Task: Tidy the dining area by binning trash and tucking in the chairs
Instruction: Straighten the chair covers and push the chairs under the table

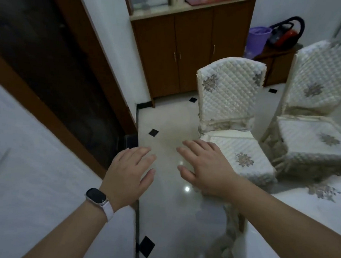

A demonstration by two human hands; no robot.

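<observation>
Two chairs in white quilted covers with grey flower patches stand pulled out from the table. The nearer chair [232,116] is at centre right, the second chair [316,117] at the far right. The table [301,200], under a matching white cloth, fills the lower right corner. My right hand [201,166] hovers, fingers spread, by the front left corner of the nearer chair's seat and holds nothing. My left hand [131,172], with a watch on its wrist, is open above the floor to the left of it. No trash shows.
A brown wooden cabinet [182,55] stands against the far wall. A purple bin [258,41] and a red and black vacuum cleaner [285,33] sit at the back right. White wall and a dark doorway [55,78] run along the left. Glossy tiled floor [170,124] lies between.
</observation>
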